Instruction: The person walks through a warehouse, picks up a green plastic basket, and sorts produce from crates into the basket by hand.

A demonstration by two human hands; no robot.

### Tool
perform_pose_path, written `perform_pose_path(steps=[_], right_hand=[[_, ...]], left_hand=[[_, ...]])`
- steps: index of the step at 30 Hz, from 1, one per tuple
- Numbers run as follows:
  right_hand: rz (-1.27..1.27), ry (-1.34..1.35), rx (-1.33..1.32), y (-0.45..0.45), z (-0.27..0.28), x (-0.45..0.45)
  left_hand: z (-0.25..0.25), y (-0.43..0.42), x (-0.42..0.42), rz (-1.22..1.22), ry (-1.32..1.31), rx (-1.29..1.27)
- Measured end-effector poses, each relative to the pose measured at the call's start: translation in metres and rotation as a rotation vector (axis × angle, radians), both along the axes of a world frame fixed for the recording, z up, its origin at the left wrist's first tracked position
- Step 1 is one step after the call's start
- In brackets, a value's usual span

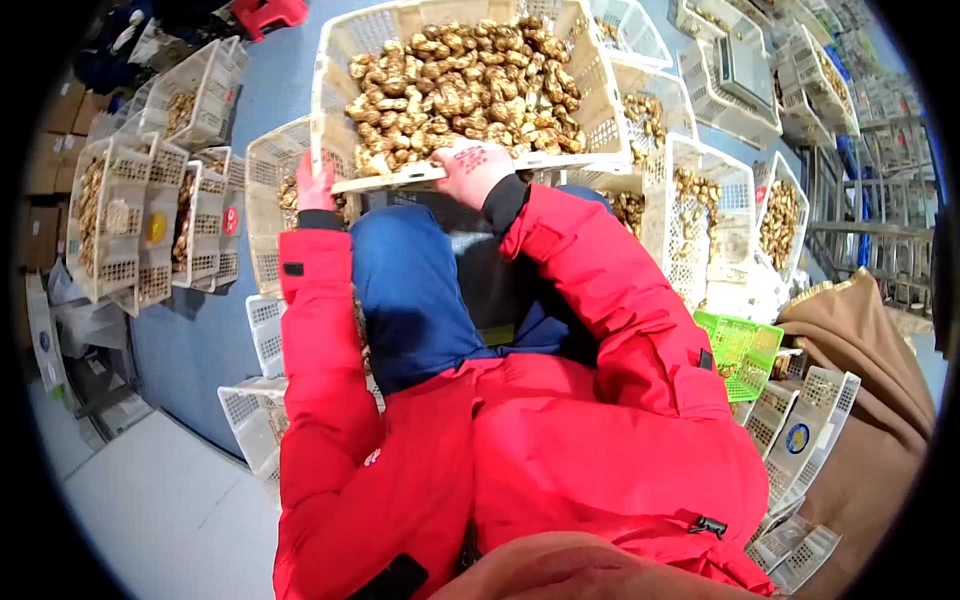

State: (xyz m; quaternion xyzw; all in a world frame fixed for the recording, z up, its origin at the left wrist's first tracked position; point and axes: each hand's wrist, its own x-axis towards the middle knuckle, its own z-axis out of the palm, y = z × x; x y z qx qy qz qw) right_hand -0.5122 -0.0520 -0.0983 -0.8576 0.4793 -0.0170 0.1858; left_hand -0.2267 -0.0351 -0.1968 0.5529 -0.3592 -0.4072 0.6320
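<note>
At a crate (603, 110), left fingers (314, 176), right fingers (455, 162), curled on its rim.

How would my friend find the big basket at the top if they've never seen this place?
Start at the red jacket and follow its sleeves up to the left hand and right hand. They're on the near side of a big basket full of brown lumpy things. Unlike the baskets around it, this one has both hands on it.

Red stool (270, 14) on blue floor (185, 355); cardboard boxes (62, 106) stacked left; brown cloth (862, 365) right.
</note>
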Motion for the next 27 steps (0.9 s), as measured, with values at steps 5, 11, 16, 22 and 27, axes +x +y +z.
perform_pose_path(steps=[5, 11, 16, 22, 27], right_hand=[[0.041, -0.086, 0.031, -0.007, -0.006, -0.015], [0.016, -0.033, 0.129, -0.020, 0.013, -0.005], [0.060, -0.017, 0.190, -0.029, 0.024, 0.003], [-0.128, -0.207, 0.456, -0.030, 0.108, 0.006], [0.023, -0.069, 0.757, -0.047, 0.185, 0.040]], left_hand=[[0.034, 0.006, -0.019, -0.067, -0.318, 0.270], [0.044, 0.006, -0.040, 0.069, 0.081, 0.156], [0.036, 0.014, -0.037, 0.103, -0.264, 0.348], [0.146, 0.065, -0.046, 0.238, -0.637, 0.423], [0.187, 0.151, -0.044, 0.236, -0.150, 0.550]])
